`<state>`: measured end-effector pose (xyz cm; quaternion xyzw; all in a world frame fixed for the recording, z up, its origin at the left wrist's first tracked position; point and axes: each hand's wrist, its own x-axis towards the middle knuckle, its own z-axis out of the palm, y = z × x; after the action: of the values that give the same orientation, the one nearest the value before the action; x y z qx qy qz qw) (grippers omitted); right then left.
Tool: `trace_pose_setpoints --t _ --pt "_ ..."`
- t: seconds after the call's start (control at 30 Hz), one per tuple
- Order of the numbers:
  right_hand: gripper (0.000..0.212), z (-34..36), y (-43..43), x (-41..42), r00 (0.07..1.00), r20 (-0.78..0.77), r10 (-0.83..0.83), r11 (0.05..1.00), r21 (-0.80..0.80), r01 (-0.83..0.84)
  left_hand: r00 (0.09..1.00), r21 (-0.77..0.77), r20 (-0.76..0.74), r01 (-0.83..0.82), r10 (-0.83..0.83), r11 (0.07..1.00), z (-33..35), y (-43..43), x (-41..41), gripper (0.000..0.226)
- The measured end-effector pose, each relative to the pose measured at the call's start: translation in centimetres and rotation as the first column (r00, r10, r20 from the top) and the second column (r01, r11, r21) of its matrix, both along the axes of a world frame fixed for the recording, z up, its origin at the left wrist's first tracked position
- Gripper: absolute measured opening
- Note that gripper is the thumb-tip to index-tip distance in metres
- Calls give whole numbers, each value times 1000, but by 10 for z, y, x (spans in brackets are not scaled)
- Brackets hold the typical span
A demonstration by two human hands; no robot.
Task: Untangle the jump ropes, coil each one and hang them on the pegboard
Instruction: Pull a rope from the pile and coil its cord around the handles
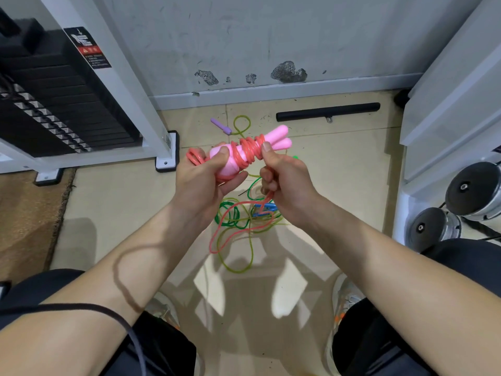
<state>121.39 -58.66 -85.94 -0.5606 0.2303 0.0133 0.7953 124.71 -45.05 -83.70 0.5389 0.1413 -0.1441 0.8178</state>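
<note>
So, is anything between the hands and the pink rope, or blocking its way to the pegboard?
Nothing: both the left hand and right hand grip the pink rope. Its loose tail hangs over the green rope on the floor; possibly snagged. No pegboard in view.

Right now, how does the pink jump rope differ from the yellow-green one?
The pink jump rope is held up in the left hand and right hand; the yellow-green rope lies on the floor. The pink cord is mostly wound tight round its pink handles, one loose tail hanging; the yellow-green cord sprawls in open loops, crossing a darker green cord, and ends in a purple handle. Both are thin cords, neither hung yet.
</note>
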Motion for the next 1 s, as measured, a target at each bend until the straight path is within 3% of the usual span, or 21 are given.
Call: trace_pose_setpoints --t 0.1,0.3,0.4,0.63,0.77,0.9,1.0 --pt "32 2 -4 2 999 14 44 999 26 -44 999 -81 -45 25 -29 996 -3 3 -1 31" --pt "37 -6 -8 3 993 107 48 993 -112 -36 975 -101 -114 178 -189 979 -3 12 2 12" --pt "38 -9 -13 3 993 103 64 995 -81 -56 961 -141 -217 142 -171 980 6 15 4 27" --pt "38 -6 -23 2 950 149 276 961 -58 -270 846 -174 -303 403 -438 899 9 33 18 51" --pt "38 0 -29 2 904 152 401 915 -119 -386 745 -71 -308 602 -591 796 9 38 26 71" --pt "37 2 -27 -1 841 134 523 848 -174 -500 679 124 -280 727 -679 676 11 31 19 53" --pt "39 -1 -22 -4 815 139 562 825 -157 -542 694 109 -213 716 -687 689 7 26 16 47"
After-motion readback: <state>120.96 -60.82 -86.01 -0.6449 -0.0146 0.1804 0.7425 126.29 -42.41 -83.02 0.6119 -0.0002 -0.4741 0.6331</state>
